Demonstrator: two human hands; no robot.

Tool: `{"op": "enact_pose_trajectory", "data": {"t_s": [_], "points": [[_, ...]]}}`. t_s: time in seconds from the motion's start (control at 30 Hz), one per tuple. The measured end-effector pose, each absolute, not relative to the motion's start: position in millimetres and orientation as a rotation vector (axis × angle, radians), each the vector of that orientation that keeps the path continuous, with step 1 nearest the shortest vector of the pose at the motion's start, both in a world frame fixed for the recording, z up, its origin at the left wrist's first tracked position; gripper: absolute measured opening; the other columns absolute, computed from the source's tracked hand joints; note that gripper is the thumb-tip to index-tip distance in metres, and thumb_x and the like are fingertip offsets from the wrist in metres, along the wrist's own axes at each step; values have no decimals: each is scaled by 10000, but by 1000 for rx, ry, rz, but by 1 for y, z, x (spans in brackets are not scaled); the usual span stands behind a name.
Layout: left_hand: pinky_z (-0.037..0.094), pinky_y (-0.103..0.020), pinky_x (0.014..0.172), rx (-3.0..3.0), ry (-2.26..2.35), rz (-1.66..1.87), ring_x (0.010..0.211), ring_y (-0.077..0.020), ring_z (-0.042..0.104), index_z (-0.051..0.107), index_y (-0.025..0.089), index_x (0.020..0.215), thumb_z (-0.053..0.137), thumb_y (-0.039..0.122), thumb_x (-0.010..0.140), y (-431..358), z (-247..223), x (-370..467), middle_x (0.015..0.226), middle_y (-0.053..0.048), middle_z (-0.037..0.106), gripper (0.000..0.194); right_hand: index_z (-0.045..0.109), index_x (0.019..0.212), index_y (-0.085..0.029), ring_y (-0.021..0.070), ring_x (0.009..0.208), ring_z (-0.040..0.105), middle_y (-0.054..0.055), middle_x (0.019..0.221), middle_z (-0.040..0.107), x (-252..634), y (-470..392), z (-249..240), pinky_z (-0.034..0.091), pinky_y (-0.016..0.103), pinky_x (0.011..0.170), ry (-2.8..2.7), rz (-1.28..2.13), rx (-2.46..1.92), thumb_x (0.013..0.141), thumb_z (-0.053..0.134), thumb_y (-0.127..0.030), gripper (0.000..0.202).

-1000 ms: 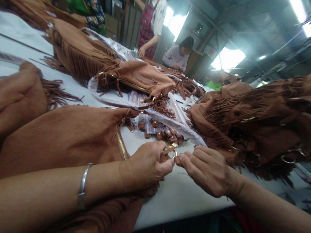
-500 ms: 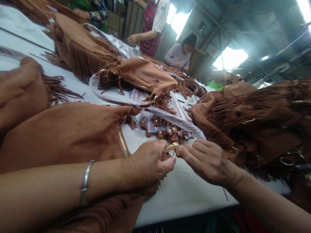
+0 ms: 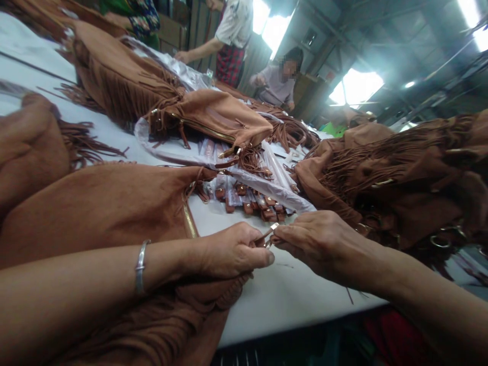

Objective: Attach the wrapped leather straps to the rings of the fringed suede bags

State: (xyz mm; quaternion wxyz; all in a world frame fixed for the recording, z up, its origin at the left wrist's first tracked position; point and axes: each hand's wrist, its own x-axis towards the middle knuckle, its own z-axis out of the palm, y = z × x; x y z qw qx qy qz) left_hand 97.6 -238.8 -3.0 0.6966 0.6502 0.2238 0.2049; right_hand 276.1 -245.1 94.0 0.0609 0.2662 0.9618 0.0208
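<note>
A brown suede bag [image 3: 95, 208] with a gold zipper [image 3: 189, 221] lies in front of me, its fringe [image 3: 163, 325] hanging over the near table edge. My left hand [image 3: 236, 251] is closed on the end of this bag, where a narrow brown leather tab [image 3: 263, 237] sticks out past the fingers. A shiny metal fitting [image 3: 274, 226] sits at the tab's tip. The fingers of my right hand [image 3: 324, 246] pinch at that fitting, almost touching the left hand. Fingertips hide how fitting and tab are joined. A plastic-wrapped strap [image 3: 274, 189] runs just behind both hands.
Several wrapped straps with brown leather ends [image 3: 247, 203] lie beyond my hands. Another fringed bag [image 3: 221, 114] is further back, and a heap of brown bags [image 3: 400, 173] stands at right. Co-workers, one a person in a light top [image 3: 274, 84], are across the white table [image 3: 267, 305].
My right hand has turned and moved its grip onto the metal fitting. The gold zipper end that showed between my hands is now hidden. A co-worker's arm has shifted left.
</note>
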Motion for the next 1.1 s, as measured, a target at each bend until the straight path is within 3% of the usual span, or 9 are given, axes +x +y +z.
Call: {"op": "enact_pose_trajectory", "data": {"t_s": [0.3, 0.6, 0.8, 0.93, 1.1], "points": [[233, -183, 453, 1384, 420, 511, 511, -66, 301, 406, 156, 664, 534, 316, 729, -247, -6, 99, 563, 56, 353, 215, 558, 757, -145, 79, 544, 465, -11, 614, 530, 286, -245, 89, 301, 206, 538, 2812, -360, 982, 921, 422, -251, 237], [234, -197, 411, 1352, 664, 225, 436, -77, 335, 481, 146, 557, 573, 263, 572, -229, 6, 99, 481, 52, 402, 150, 508, 653, -157, 131, 487, 428, 18, 549, 534, 252, -266, 102, 200, 283, 512, 2727, 359, 711, 818, 457, -89, 186], [229, -200, 454, 1428, 584, 365, 494, -74, 297, 458, 137, 515, 515, 242, 567, -229, 1, 101, 514, 43, 371, 131, 487, 661, -154, 154, 514, 422, 29, 575, 502, 236, -265, 101, 206, 295, 521, 2772, 609, 461, 785, 447, -35, 177], [261, -197, 504, 1385, 393, 623, 540, -78, 309, 418, 148, 559, 452, 196, 583, -234, -11, 103, 563, 44, 357, 64, 510, 684, -151, 140, 491, 400, 23, 572, 509, 240, -261, 105, 211, 290, 514, 2874, 514, 633, 817, 418, -57, 188], [221, -198, 447, 1419, 435, 594, 481, -66, 276, 369, 161, 553, 444, 176, 599, -246, -12, 105, 520, 57, 324, 88, 544, 704, -153, 115, 480, 419, 16, 561, 549, 243, -262, 114, 204, 273, 500, 2708, 165, 892, 833, 436, -92, 179]]}}
